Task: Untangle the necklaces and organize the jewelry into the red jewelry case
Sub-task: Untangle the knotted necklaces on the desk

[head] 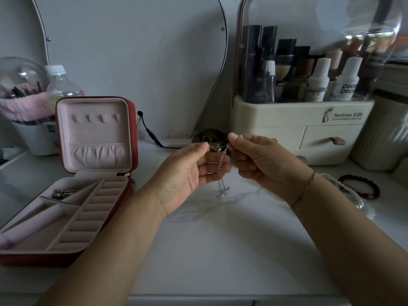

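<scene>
Both hands hold a thin silver necklace (pixel 221 171) above the white table. My left hand (pixel 189 173) pinches one end of the chain and my right hand (pixel 262 160) pinches the other, with the chain stretched between the fingertips and its loops and pendant hanging down between them. The red jewelry case (pixel 130 133) lies open at the left, its pink lid upright. A small dark piece of jewelry (pixel 63 193) sits in a back compartment of the case's tray.
A dark red bead bracelet (pixel 362 186) and a white bead string (pixel 351 193) lie at the right. A cream cosmetics organizer (pixel 302 129) stands behind, a dark round jar (pixel 209 136) behind my hands, and a brush holder (pixel 28 120), a water bottle (pixel 60 85) and a black cable (pixel 152 138) at the back left.
</scene>
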`<state>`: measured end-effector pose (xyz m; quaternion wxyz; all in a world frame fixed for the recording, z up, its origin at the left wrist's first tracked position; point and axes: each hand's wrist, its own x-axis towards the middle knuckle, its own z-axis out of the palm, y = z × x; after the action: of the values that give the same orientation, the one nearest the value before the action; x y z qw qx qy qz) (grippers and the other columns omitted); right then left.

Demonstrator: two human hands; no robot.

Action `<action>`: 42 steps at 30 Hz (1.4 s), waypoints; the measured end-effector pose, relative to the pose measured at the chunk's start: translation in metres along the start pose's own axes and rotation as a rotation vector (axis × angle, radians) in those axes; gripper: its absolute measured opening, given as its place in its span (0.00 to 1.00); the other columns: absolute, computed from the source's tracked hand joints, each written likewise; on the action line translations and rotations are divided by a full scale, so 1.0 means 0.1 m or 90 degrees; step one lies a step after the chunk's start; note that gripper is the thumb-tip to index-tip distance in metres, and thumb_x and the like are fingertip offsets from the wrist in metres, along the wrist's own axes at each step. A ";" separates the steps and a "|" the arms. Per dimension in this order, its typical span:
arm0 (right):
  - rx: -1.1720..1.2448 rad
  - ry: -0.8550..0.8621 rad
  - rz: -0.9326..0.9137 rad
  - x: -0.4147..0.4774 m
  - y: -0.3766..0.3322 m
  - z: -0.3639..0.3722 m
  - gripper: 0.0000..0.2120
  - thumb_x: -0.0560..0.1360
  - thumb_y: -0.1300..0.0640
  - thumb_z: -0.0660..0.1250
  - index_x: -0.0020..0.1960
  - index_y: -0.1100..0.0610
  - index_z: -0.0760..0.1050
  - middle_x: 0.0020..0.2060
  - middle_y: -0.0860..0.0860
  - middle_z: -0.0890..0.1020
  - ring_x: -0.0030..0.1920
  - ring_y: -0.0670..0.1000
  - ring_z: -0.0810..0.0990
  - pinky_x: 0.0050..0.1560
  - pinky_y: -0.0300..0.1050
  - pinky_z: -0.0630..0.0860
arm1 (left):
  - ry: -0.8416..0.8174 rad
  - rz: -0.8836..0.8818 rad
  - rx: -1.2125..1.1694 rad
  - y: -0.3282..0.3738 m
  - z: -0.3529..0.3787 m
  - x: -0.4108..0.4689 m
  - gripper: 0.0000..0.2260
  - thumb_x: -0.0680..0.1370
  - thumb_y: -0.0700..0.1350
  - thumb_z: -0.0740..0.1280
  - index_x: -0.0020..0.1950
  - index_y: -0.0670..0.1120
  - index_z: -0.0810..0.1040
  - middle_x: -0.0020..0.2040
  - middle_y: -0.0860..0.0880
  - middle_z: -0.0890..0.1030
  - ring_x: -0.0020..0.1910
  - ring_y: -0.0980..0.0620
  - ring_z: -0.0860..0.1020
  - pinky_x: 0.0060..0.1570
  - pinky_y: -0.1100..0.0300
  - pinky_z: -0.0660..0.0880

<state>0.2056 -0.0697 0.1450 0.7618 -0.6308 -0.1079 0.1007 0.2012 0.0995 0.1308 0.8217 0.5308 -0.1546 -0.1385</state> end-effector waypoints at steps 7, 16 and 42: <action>-0.012 0.036 0.056 0.00 0.03 -0.03 0.13 0.80 0.55 0.60 0.39 0.59 0.73 0.24 0.47 0.61 0.23 0.43 0.55 0.23 0.34 0.51 | 0.048 -0.007 0.029 0.01 -0.02 -0.02 0.10 0.68 0.38 0.67 0.48 0.43 0.75 0.39 0.45 0.84 0.36 0.52 0.82 0.39 0.62 0.80; 0.013 0.028 0.005 0.01 0.02 -0.02 0.10 0.79 0.55 0.60 0.41 0.58 0.72 0.25 0.47 0.63 0.23 0.43 0.57 0.22 0.33 0.54 | 0.066 -0.053 0.220 -0.04 -0.03 -0.03 0.10 0.67 0.42 0.71 0.48 0.43 0.81 0.37 0.47 0.84 0.39 0.52 0.83 0.47 0.59 0.78; -0.041 0.091 -0.014 0.03 0.04 -0.02 0.11 0.79 0.55 0.61 0.40 0.58 0.71 0.23 0.46 0.64 0.23 0.43 0.57 0.22 0.34 0.52 | 0.183 0.037 0.345 -0.05 -0.03 -0.02 0.17 0.58 0.57 0.74 0.39 0.47 0.84 0.39 0.49 0.84 0.45 0.52 0.79 0.61 0.51 0.74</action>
<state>0.2090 -0.0702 0.1412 0.7478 -0.6595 -0.0631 0.0433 0.2004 0.1013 0.1251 0.6674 0.7400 -0.0835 0.0080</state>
